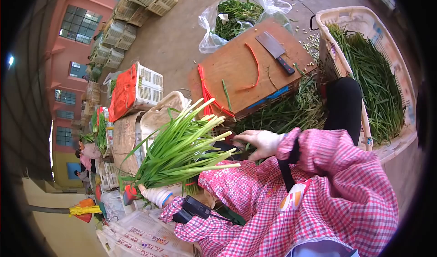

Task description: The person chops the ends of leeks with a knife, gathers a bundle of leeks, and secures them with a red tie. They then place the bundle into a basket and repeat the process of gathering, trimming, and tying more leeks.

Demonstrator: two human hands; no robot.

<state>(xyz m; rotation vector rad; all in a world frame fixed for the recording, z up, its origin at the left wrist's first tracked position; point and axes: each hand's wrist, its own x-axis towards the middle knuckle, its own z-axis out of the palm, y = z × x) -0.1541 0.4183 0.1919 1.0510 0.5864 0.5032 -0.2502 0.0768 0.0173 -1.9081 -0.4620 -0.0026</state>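
My left hand [157, 196], in a white glove with a red-and-blue patch by the fingers, is closed around the leafy part of a bunch of green garlic [168, 154]. The pale cut stems fan out to the right, toward my other hand. Leaves hide part of the left fingers. My right hand [263, 143], also gloved in white, has its fingers spread beside the stem ends and holds nothing. Beyond it stands a wooden board [236, 66] bearing a cleaver [275, 51], red strips [206, 91] and a loose green leaf [226, 94].
At right, a white basket [334, 52] holds long greens [373, 75]. Behind the board lies a clear plastic bag [209, 25] of trimmings. More trimmings [291, 104] are heaped under the board. White crates [150, 84] stand at left, one under red cloth [123, 93]. Other people [84, 163] are far left.
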